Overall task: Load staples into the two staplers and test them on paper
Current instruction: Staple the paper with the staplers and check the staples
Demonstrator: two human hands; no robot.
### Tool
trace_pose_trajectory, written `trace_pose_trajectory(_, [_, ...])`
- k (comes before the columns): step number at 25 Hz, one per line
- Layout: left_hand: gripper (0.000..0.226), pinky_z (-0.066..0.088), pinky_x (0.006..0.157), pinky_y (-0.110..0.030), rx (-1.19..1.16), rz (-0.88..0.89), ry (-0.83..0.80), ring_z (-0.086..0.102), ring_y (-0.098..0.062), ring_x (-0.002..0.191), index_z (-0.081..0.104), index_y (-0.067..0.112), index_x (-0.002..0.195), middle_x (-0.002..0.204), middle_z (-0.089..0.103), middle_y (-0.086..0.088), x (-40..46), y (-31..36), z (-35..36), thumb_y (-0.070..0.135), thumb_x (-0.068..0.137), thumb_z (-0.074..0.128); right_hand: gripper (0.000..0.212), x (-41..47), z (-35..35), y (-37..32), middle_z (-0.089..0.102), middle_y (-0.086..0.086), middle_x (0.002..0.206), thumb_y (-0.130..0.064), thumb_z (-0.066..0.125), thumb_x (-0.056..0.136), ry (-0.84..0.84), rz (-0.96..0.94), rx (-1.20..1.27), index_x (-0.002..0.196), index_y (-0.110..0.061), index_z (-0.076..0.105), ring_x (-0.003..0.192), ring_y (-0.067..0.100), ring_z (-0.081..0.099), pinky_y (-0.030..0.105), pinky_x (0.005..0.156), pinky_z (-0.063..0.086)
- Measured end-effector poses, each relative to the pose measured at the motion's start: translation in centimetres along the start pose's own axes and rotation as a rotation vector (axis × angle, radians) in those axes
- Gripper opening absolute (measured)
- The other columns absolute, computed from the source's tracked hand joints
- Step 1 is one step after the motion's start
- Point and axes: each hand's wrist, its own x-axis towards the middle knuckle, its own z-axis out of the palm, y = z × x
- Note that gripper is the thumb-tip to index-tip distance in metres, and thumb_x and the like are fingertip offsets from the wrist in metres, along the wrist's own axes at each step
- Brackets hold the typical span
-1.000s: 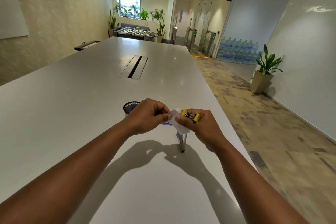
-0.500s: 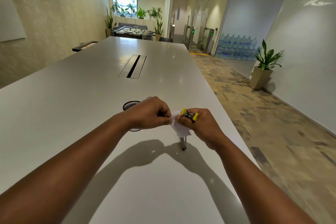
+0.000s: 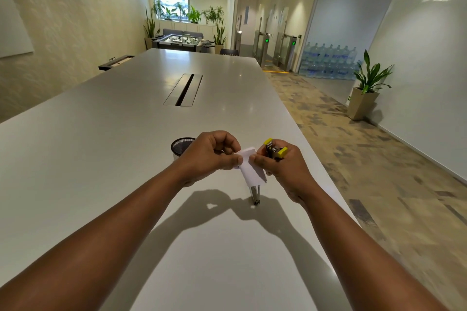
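Note:
Both hands are raised a little above the white table (image 3: 113, 154), close together. My left hand (image 3: 209, 156) pinches the left edge of a small white piece of paper (image 3: 251, 166). My right hand (image 3: 280, 164) pinches the paper's right edge with thumb and forefinger and also holds a small yellow stapler (image 3: 274, 150) in its fingers. A second stapler, metal-looking (image 3: 255, 194), lies on the table just under the paper, pointing toward me; its far part is hidden by the paper.
A black mesh cup (image 3: 180, 146) stands on the table just left of my left hand. A cable slot (image 3: 184, 89) is set in the table's middle. The table's right edge runs close to my right hand, with a corridor floor beyond. A potted plant (image 3: 366, 88) stands at the right wall.
Both hands have stayed together on the paper, shifting only slightly. The paper hangs a bit more spread out between them now. The stapler on the table has not moved.

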Motion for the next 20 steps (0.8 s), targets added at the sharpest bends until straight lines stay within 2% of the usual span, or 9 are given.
trace_pose_trajectory(3, [0.016,0.058,0.068,-0.025,-0.007,-0.010,0.067,0.066,-0.020,0.074,0.073,0.007,0.091,0.081,0.067,-0.021,-0.06,-0.15,0.38,-0.001,0.080,0.080,0.020,-0.04,0.28,0.18,0.070,-0.003,0.071,-0.003,0.080,0.084,0.025,0.037,0.065,0.095,-0.017,0.071,0.060,0.008,0.060,0.019,0.054,0.047])
trace_pose_trajectory(6, [0.012,0.057,0.068,-0.023,0.000,-0.002,0.069,0.072,-0.018,0.075,0.074,0.004,0.092,0.083,0.075,-0.017,-0.12,-0.12,0.52,-0.001,0.082,0.078,0.009,0.01,0.39,0.28,0.069,0.000,0.073,-0.010,0.080,0.085,0.022,0.040,0.015,0.086,-0.017,0.075,0.061,0.010,0.057,0.019,0.054,0.046])
trace_pose_trajectory(13, [0.012,0.056,0.065,-0.019,-0.016,-0.012,0.089,0.073,-0.012,0.071,0.075,-0.001,0.091,0.077,0.077,-0.004,-0.11,-0.05,0.62,-0.005,0.081,0.078,0.009,0.00,0.47,0.05,0.066,0.006,0.075,-0.012,0.079,0.085,0.001,0.086,0.029,0.080,-0.018,0.074,0.062,0.014,0.056,0.023,0.052,0.042])
trace_pose_trajectory(17, [0.012,0.056,0.064,-0.018,-0.015,-0.007,0.093,0.073,-0.010,0.069,0.076,0.005,0.087,0.075,0.077,-0.002,-0.03,-0.11,0.66,-0.005,0.080,0.079,0.013,-0.04,0.51,-0.09,0.067,0.004,0.072,-0.010,0.078,0.084,-0.009,0.107,0.034,0.077,-0.019,0.071,0.060,0.014,0.057,0.024,0.052,0.041])
trace_pose_trajectory(20, [0.017,0.057,0.066,-0.022,-0.036,0.003,0.154,0.070,-0.012,0.069,0.077,0.010,0.086,0.075,0.076,-0.003,0.12,-0.38,0.81,-0.004,0.077,0.081,0.013,-0.23,0.62,-0.12,0.070,0.006,0.074,-0.008,0.076,0.086,-0.017,0.094,0.018,0.078,-0.018,0.070,0.062,0.014,0.060,0.023,0.053,0.041])
